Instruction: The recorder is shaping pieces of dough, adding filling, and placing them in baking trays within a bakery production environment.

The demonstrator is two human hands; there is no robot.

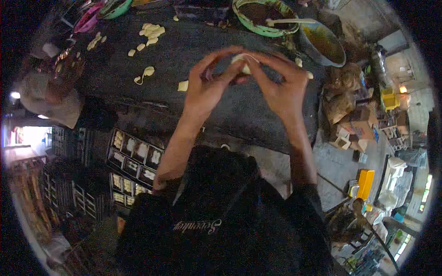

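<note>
Above the dark worktable (161, 99), my left hand (207, 85) and my right hand (282, 85) meet at the fingertips. Both are closed around one small piece of pale dough (246, 66), pinched between thumbs and fingers. Motion blur and the fingers hide part of its shape. Just left of my left hand a flat square of dough (183, 86) lies on the table. Farther left there is a twisted dough scrap (148, 71). A cluster of dough pieces (152, 31) rests toward the far side. Small dough bits (309, 75) sit beyond my right hand.
At the far edge stand a green-rimmed bowl (251, 30) with a wooden spatula (294, 21) across it and a metal bowl (341, 54) with yellowish filling. Trays of dough (133, 171) are below left. Another person (50, 99) works at the left. Cardboard boxes (357, 124) stand right.
</note>
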